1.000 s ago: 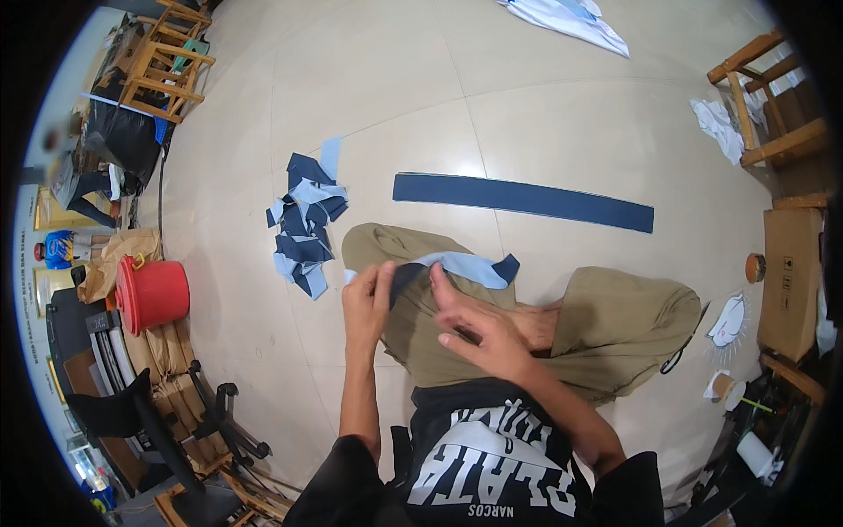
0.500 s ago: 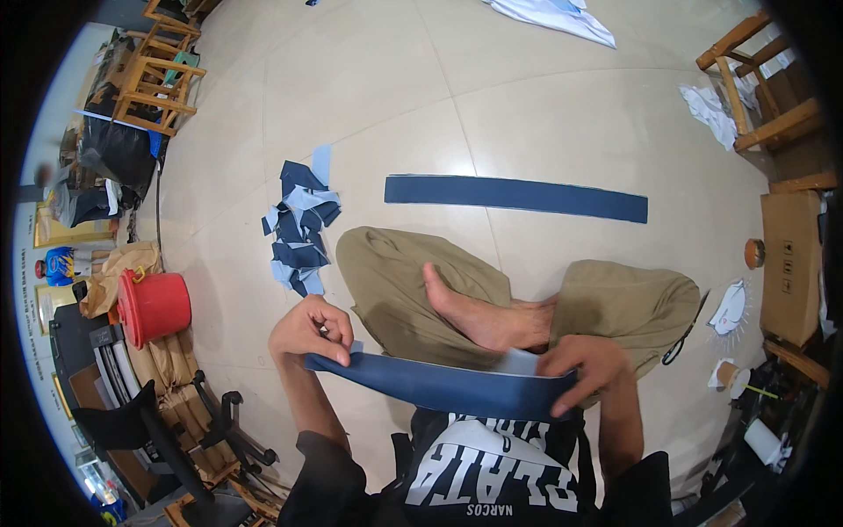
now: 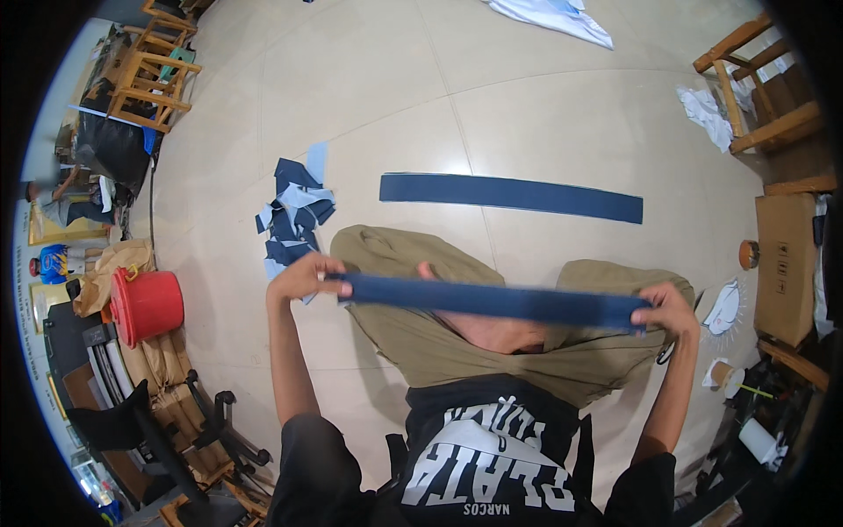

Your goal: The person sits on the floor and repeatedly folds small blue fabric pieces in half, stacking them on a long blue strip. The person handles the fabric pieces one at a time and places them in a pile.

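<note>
A long dark-blue fabric strip [image 3: 492,301] stretches nearly straight between my two hands, above my crossed legs. My left hand [image 3: 307,276] pinches its left end, and my right hand [image 3: 667,312] grips the right end. The strip is slightly blurred by motion. On the floor beyond my knees lies a second dark-blue fabric strip [image 3: 509,197], flat and of similar length. To the left of it is a loose heap of dark- and light-blue fabric scraps [image 3: 294,211], close to my left hand.
A red lidded bucket [image 3: 149,306] and a black office chair [image 3: 140,439] stand at the left. Wooden stools [image 3: 154,79] are at the far left. On the right are a cardboard box [image 3: 784,268] and a thread spool [image 3: 727,378]. White cloth [image 3: 562,18] lies at the far edge.
Both hands have moved forward and farther apart, carrying the strip away from my body. The strip was sagging near my shirt and is now pulled nearly straight over my legs.
</note>
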Demonstrator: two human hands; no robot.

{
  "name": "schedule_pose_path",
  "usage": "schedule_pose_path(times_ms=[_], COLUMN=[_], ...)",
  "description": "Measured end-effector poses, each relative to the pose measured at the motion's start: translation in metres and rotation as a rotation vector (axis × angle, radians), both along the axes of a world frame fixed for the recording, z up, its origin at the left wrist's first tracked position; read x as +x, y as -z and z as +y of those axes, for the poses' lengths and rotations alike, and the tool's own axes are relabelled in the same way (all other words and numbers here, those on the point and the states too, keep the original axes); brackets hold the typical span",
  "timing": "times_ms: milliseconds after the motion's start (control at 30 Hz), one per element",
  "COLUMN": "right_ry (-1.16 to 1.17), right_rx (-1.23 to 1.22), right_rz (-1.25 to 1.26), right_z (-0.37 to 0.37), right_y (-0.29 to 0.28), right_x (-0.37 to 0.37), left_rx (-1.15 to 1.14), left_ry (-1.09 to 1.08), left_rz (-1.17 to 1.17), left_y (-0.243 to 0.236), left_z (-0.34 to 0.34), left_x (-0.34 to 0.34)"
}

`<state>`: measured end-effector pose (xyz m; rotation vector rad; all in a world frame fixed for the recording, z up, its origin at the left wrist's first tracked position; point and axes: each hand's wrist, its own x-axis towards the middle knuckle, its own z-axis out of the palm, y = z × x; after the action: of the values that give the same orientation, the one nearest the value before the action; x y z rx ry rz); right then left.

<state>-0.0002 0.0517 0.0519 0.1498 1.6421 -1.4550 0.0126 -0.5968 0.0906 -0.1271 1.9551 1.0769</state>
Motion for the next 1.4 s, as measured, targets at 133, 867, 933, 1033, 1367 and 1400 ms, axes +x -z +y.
schedule_pose_path(times_ms=[133,867,933,1033,1367,1400], right_ry=[0.187,0.664,0.668,0.65,0.7,0.696], right_rx=[0.253,0.609,0.614,0.689,0.81,0.82], right_rz=[0.345,0.72,0.715,0.7,0.722,0.715], right_z=[0.004,0.003,0.006,0.006,0.011,0.009], right_y=[0.017,0.17,0.172,0.171,0.167,0.165], right_x=[-0.048,-0.107,-0.106,-0.106,-0.105,-0.106], left_rx=[-0.134,-0.25,-0.241,-0.239,-0.265,-0.259], left_ry=[-0.25,-0.483,-0.502,-0.513,-0.507,-0.513], left_rz=[0.392,0.805,0.771,0.677,0.756,0.763], left_y=[0.057,0.201,0.198,0.194,0.196,0.197], left_z=[0.012,0.02,0.028,0.032,0.036,0.034], left_x=[-0.052,-0.112,-0.115,-0.119,-0.12,-0.119])
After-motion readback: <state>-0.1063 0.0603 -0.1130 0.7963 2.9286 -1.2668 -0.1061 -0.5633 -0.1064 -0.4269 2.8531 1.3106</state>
